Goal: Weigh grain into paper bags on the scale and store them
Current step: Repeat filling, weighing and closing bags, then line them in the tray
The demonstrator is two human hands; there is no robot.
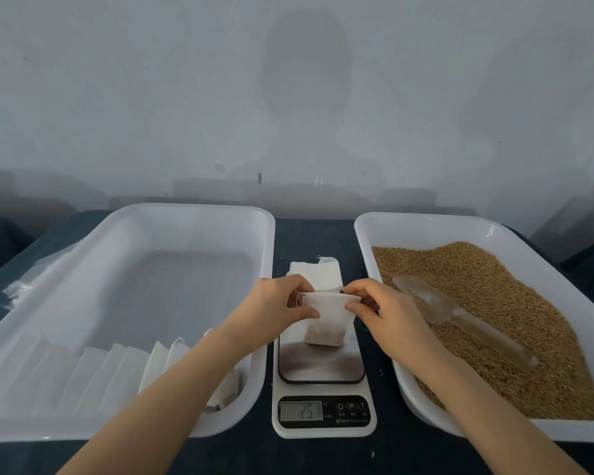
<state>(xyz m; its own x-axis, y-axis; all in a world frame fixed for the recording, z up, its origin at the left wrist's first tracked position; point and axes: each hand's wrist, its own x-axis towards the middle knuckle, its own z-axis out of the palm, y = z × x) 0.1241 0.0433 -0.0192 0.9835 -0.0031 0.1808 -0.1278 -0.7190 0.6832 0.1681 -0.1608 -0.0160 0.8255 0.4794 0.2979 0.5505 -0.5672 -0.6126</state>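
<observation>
- Left hand (275, 303): the grip is clamped on the left edge of the mouth of the paper bag (324, 323). The thumb is in front; the fingers behind are partly hidden by the paper.
- Right hand (388, 310): the grip pinches the right edge of the same mouth, thumb and forefinger closed on the paper.
- Paper bag: white and upright, its base on the steel platform of the scale (323, 368), between the two trays. A darker mass shows faintly through its lower part. Whether the mouth is spread or pressed flat cannot be told.
- Display (301, 410): the digits are blurred and read roughly 251; no decimal point can be made out.
- Stack of empty bags (318, 272): lies flat on the bench (309, 234) just behind the scale. Its near end is hidden by the hands and the held bag.
- Left tray (199, 214): a row of white bags (117, 368) leans along the near wall. The leftmost are washed out, and the right end is covered by the left forearm.
- Right tray (426, 222): holds grain (515, 320). A clear scoop (453, 313) lies on it, its outline hard to trace. The right forearm covers the near-left corner.
- Crumpled plastic sheet (28, 282): lies beside the left tray, indistinct.
- Both forearms are cut off by the lower edge.
</observation>
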